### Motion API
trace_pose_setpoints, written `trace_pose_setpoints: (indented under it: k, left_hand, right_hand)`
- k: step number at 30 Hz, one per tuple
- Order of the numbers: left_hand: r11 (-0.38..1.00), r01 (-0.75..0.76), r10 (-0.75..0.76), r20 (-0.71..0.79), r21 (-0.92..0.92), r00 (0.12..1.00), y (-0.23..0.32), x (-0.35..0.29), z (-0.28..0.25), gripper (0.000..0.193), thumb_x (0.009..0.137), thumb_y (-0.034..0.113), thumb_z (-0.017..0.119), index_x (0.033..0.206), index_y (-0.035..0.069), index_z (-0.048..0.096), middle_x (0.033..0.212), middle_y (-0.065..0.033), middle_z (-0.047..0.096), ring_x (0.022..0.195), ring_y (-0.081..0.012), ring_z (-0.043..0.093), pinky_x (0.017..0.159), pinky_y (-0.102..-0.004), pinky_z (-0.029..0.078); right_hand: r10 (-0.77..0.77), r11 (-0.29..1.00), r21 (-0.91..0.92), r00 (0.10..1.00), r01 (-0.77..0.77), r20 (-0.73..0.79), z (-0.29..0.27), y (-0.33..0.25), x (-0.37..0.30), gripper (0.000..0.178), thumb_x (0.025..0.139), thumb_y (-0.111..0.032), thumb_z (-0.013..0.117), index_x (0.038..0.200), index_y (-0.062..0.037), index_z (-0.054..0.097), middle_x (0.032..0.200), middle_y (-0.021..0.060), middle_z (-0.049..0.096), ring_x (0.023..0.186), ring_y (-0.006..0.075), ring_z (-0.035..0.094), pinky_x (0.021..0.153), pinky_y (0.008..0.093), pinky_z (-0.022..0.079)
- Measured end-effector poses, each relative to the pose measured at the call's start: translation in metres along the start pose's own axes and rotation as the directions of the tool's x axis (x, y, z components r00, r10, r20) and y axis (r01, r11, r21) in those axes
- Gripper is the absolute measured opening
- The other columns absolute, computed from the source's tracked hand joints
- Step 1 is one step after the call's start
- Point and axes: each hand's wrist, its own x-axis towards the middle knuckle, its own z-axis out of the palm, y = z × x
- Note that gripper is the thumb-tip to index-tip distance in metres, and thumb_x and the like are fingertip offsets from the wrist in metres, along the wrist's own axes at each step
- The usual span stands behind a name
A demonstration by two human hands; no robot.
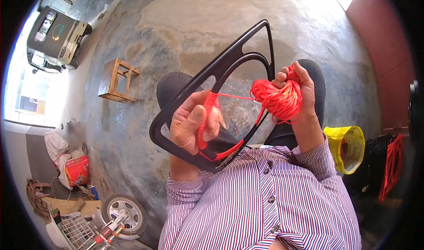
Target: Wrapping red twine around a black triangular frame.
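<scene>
A black frame [180, 100] with an oval opening and a triangular outline stands tilted over my lap. My left hand [187, 124] grips its left side, where red cord [208, 117] is wound in tight turns around the bar. More red wrapping [229, 150] runs along the lower curve of the opening. In my right hand [307, 89], raised by my right knee, is a bundle of red cord [282, 100]. A single taut strand [236, 96] joins the bundle to the wound part near my left fingers.
A wooden stool [115, 82] stands on the concrete floor at the left, a three-wheeled vehicle [59, 38] beyond it. Lower left are a wheel [124, 214] and a red bag [77, 170]. At my right are a yellow bag [344, 150] and a red cord hank [391, 168].
</scene>
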Motion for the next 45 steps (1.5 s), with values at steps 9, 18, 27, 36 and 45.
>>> trace_pose_setpoints:
  k: [9,18,27,36,45]
  left_hand:
    - [0.996,0.087,-0.088,-0.039,-0.026,0.995,-0.010,0.006,0.006,0.045,0.098,0.026,0.062,0.134,0.000,0.054,0.072,-0.0079,0.057,0.046,-0.0062,0.042,0.042,-0.0207,0.034]
    - [0.979,0.180,-0.185,-0.046,-0.096,0.982,-0.019,0.008,0.018,0.058,0.097,0.045,0.059,0.132,-0.001,0.053,0.101,-0.0091,0.066,0.070,-0.0102,0.061,0.053,-0.0210,0.044]
    - [0.958,0.232,-0.247,-0.073,-0.171,0.966,-0.015,0.011,0.028,0.066,0.103,0.054,0.040,0.132,-0.005,0.048,0.113,-0.0133,0.064,0.100,-0.0168,0.067,0.085,-0.0287,0.057]
    - [0.960,0.239,-0.254,-0.096,-0.149,0.962,-0.020,0.013,0.023,0.083,0.097,0.069,0.033,0.132,-0.005,0.050,0.096,-0.0120,0.066,0.070,-0.0142,0.061,0.053,-0.0229,0.039]
    - [0.962,0.230,-0.250,-0.132,-0.148,0.959,-0.022,0.012,0.025,0.081,0.098,0.068,0.034,0.133,-0.004,0.051,0.095,-0.0123,0.066,0.071,-0.0137,0.060,0.056,-0.0232,0.042]
  right_hand:
    - [-0.060,0.905,-0.407,0.986,0.120,0.156,0.055,0.034,-0.029,0.035,0.075,-0.001,0.058,0.111,0.0001,0.058,0.112,0.0158,0.063,0.099,0.0269,0.064,0.094,0.0427,0.051]
    - [0.065,0.470,-0.832,0.929,0.295,0.366,0.102,0.045,-0.044,0.061,0.072,-0.005,0.082,0.125,0.0036,0.053,0.105,0.0092,0.064,0.102,0.0152,0.063,0.089,0.0283,0.050]
    - [-0.038,-0.242,-0.691,0.705,0.681,0.708,0.118,0.048,-0.045,0.045,0.058,-0.005,0.085,0.098,0.0019,0.067,0.094,0.0127,0.067,0.087,0.0257,0.069,0.076,0.0286,0.054]
    - [-0.144,0.157,-0.891,0.902,0.426,0.406,0.114,0.042,-0.050,0.044,0.070,-0.005,0.080,0.107,0.0029,0.057,0.095,0.0055,0.063,0.085,0.0097,0.063,0.078,0.0257,0.053]
    - [-0.088,0.091,-0.842,0.847,0.532,0.525,0.119,0.039,-0.049,0.038,0.068,-0.007,0.080,0.099,0.0037,0.063,0.091,0.0078,0.065,0.081,0.0118,0.064,0.078,0.0254,0.053]
